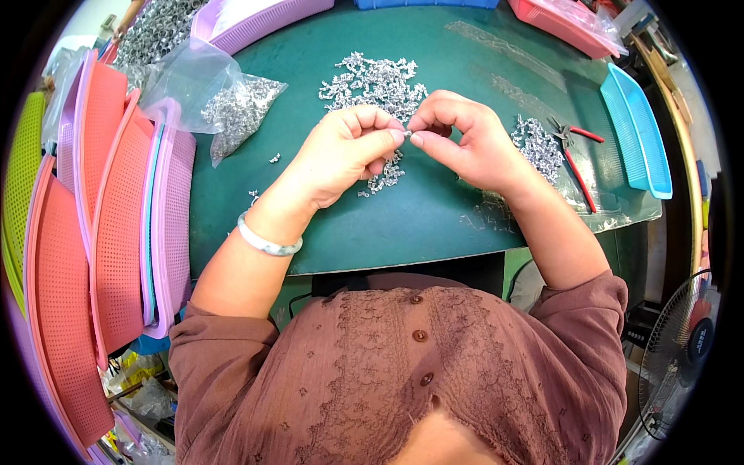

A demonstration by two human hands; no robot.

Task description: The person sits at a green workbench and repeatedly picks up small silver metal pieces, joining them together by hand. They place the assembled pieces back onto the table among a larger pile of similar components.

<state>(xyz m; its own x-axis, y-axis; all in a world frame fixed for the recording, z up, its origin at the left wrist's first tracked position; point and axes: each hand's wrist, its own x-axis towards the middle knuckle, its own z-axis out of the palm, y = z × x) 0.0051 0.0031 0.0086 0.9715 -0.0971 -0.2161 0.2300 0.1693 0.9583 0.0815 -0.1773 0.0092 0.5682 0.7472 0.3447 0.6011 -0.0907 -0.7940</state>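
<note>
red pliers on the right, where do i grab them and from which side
Grip the red pliers by the two red handles, coming from above on the near side. The handles splay open toward the person's right hand; the metal jaws point away, near the small metal parts pile.

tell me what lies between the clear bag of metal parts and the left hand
In the head view, bare green mat with a few stray metal pieces.
</note>
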